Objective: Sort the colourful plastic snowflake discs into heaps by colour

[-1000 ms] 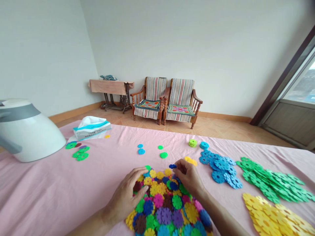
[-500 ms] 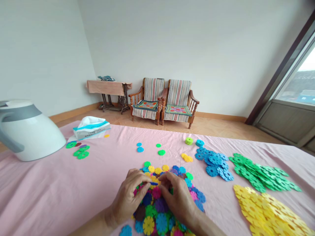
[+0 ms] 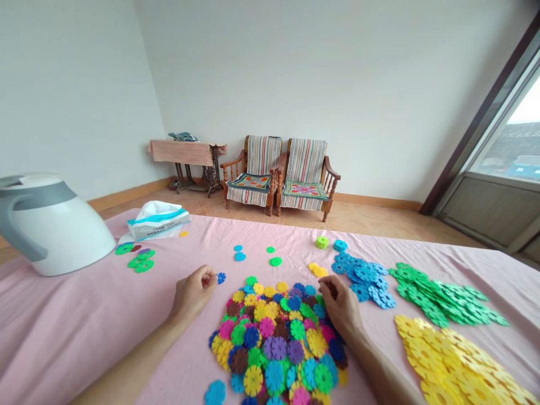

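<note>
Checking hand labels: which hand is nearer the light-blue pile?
Right. The right hand is close beside the light-blue pile, at its left; the left hand is much farther off, across the multicoloured pile, holding a dark blue disc.

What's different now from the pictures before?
The dark blue disc went from the right hand to the left hand, which carried it left, past the edge of the mixed pile. The right hand let it go and moved back to the pile's right side. The jug, tissue pack, blue pile, green pile and yellow pile stayed put.
</note>
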Tool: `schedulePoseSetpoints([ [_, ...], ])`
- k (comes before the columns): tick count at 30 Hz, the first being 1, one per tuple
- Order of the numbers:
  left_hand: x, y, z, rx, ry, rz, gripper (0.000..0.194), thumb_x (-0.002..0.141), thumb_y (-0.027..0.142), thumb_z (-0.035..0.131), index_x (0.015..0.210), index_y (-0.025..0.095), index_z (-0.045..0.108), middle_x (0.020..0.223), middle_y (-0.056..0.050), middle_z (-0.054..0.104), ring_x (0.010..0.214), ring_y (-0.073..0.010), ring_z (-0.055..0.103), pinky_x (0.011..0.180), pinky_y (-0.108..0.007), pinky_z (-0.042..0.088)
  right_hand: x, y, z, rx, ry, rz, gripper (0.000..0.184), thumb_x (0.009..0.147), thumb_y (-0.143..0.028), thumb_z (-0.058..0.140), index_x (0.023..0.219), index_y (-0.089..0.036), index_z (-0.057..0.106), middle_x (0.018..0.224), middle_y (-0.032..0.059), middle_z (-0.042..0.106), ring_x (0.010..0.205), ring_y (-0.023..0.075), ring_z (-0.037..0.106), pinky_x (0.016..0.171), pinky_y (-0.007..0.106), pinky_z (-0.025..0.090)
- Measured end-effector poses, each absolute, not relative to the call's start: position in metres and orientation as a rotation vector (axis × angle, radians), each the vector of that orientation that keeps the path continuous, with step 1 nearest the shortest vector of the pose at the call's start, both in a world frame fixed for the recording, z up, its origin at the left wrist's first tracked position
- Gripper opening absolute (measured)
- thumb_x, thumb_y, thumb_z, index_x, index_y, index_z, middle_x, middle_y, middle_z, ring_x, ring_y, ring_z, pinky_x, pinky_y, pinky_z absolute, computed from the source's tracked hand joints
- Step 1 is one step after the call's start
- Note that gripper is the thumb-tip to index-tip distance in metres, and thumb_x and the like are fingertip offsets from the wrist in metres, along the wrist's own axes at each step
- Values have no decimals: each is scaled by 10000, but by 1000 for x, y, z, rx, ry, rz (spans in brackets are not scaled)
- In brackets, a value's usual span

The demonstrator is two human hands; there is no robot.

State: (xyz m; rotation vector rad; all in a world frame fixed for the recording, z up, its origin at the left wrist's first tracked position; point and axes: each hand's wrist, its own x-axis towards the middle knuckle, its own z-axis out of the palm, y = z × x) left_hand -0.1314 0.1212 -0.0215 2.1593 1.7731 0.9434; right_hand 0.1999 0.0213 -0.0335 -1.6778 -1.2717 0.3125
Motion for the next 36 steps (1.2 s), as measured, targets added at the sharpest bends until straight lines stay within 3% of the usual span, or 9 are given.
schedulePoseSetpoints([
  [3, -129, 119, -21, 2239, 1695, 1148, 241, 762, 293, 508, 979, 189, 520, 781, -2, 611, 677, -147, 579, 691, -261, 453, 198, 22, -33, -1660, -1267, 323, 245, 769, -381, 481, 786, -182, 624, 663, 32, 661, 587, 190, 597, 564, 282, 419],
  [5, -122, 112, -18, 2341, 1527, 1227, 218, 787, 269, 490, 986, 184, 515, 834, -23, 591, 738, -156, 570, 743, -286, 456, 198, 23, -34, -1644, -1239, 336, 243, 762, -383, 486, 772, -183, 624, 657, 32, 659, 585, 192, 596, 560, 283, 418],
  [9, -97, 91, -7, 2500, 1195, 1043, 121, 837, 230, 455, 857, 193, 568, 852, -36, 578, 843, -168, 553, 783, -293, 446, 200, 25, -35, -1634, -1223, 352, 226, 752, -367, 489, 761, -183, 619, 644, 29, 654, 583, 188, 595, 555, 275, 416],
  [14, -69, 81, 6, 2566, 1018, 788, 202, 816, 203, 502, 978, 220, 621, 953, -44, 578, 935, -178, 542, 845, -297, 430, 201, 25, -34, -1654, -1265, 347, 208, 759, -335, 475, 776, -181, 612, 642, 21, 642, 603, 185, 595, 569, 271, 408],
  [22, -49, 105, 18, 2648, 989, 443, 181, 781, 210, 523, 830, 219, 696, 802, -27, 599, 777, -164, 567, 713, -244, 414, 201, 26, -34, -1640, -1252, 306, 199, 740, -339, 491, 738, -182, 614, 589, 4, 617, 538, 166, 559, 526, 257, 382],
  [31, -41, 116, 15, 2673, 1106, 346, 91, 657, 221, 621, 739, 205, 658, 794, -18, 618, 731, -174, 575, 647, -238, 390, 210, 32, -40, -1503, -919, 421, 366, 735, -481, 503, 828, -144, 609, 662, 57, 653, 545, 171, 594, 524, 271, 468],
  [36, -33, 121, 19, 2689, 1209, 361, 92, 678, 180, 548, 613, 182, 612, 695, -26, 625, 676, -174, 570, 610, -241, 362, 211, 33, -41, -1454, -876, 419, 352, 731, -469, 522, 820, -139, 609, 643, 52, 638, 526, 163, 585, 511, 267, 479],
])
